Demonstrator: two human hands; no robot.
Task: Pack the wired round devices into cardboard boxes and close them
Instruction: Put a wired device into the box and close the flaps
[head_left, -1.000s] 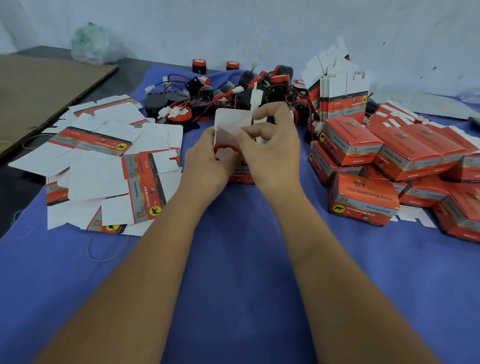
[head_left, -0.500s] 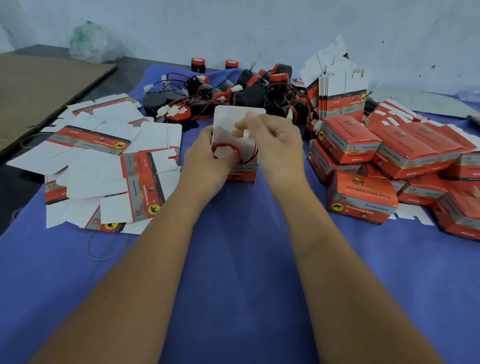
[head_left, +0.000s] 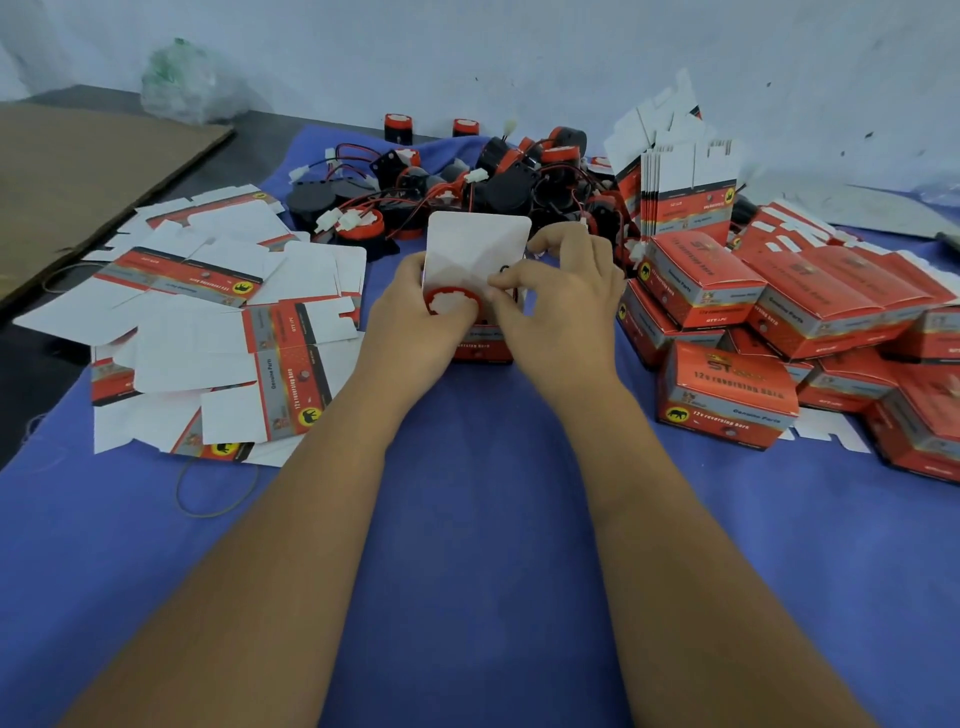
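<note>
Right now both hands sit at one open box (head_left: 480, 349) in the middle of the blue cloth (head_left: 467, 519). Its white lid flap (head_left: 475, 244) stands straight up at the far side. The round device (head_left: 451, 303) lies inside, red ring facing up, right by the left hand (head_left: 415, 325), which grips the box and touches the ring. The right hand (head_left: 558, 306) pinches something small at the opening, maybe the wire, but I cannot tell. To close it, I think the flap must fold toward the person, over the device.
</note>
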